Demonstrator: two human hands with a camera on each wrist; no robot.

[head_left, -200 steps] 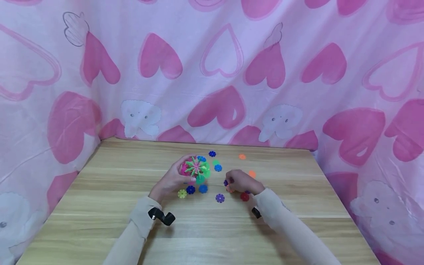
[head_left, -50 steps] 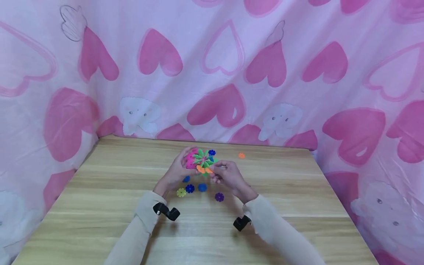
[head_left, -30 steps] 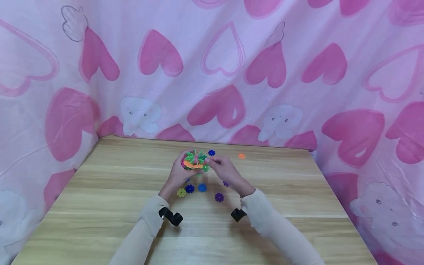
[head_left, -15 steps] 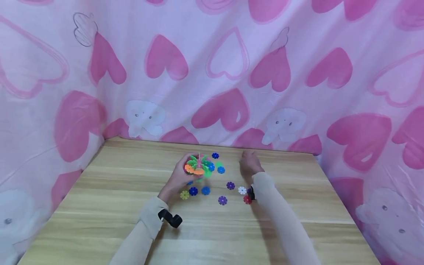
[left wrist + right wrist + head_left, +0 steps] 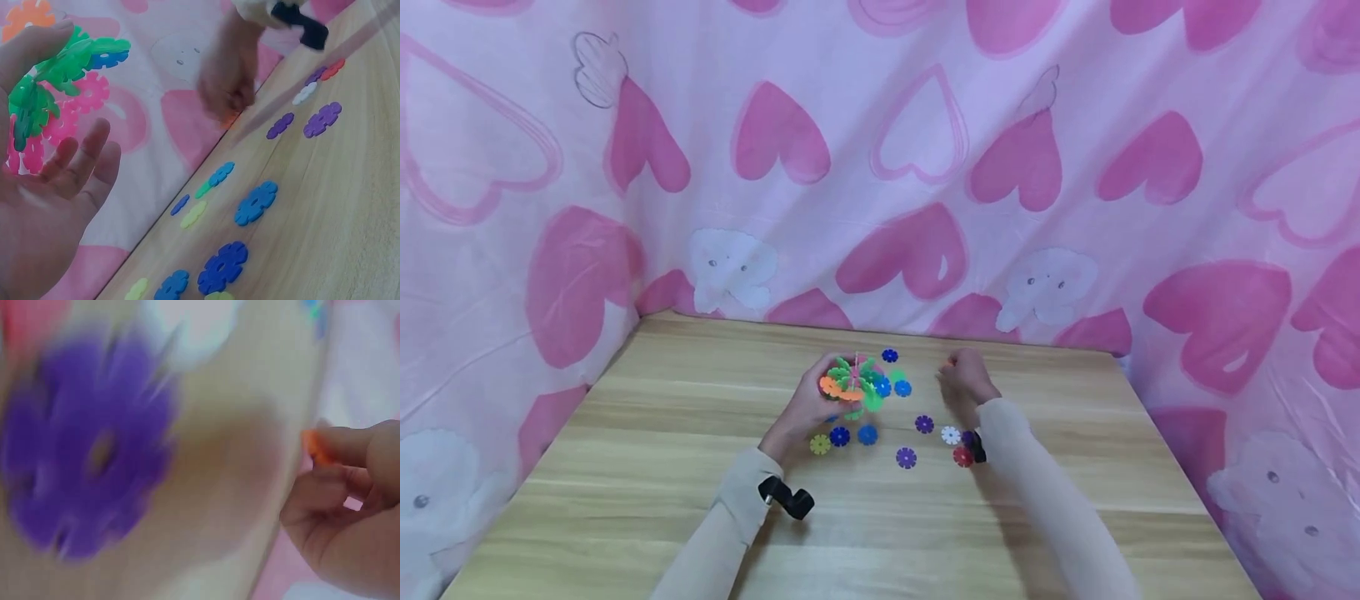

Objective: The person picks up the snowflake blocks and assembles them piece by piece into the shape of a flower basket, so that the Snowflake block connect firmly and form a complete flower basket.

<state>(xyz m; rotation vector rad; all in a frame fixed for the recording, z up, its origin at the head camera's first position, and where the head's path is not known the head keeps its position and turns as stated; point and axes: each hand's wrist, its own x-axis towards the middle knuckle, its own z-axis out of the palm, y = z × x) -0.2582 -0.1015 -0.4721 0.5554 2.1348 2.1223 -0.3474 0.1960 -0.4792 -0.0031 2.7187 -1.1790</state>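
My left hand [image 5: 807, 400] holds a cluster of joined snowflake discs [image 5: 854, 375] above the table, left of centre. Green, pink, blue and orange discs show on it; in the left wrist view the thumb lies against the cluster [image 5: 69, 65] and some fingers curve below it. My right hand [image 5: 973, 377] is at the back right of the loose discs. It pinches an orange snowflake disc [image 5: 315, 447] between thumb and fingertips, seen mostly edge-on in the right wrist view. Most of that disc is hidden by the fingers.
Loose snowflake discs lie on the wooden table [image 5: 865, 525]: a white one [image 5: 951, 435], a red one [image 5: 962, 456], a yellow one [image 5: 820, 444], several blue and purple ones [image 5: 906, 457]. A pink heart-patterned curtain [image 5: 880, 183] stands along the table's back edge.
Over the last second my right hand left the cluster, moved right and back, and took the orange disc. Orange discs now on the cluster were absent from it in the oldest frame.
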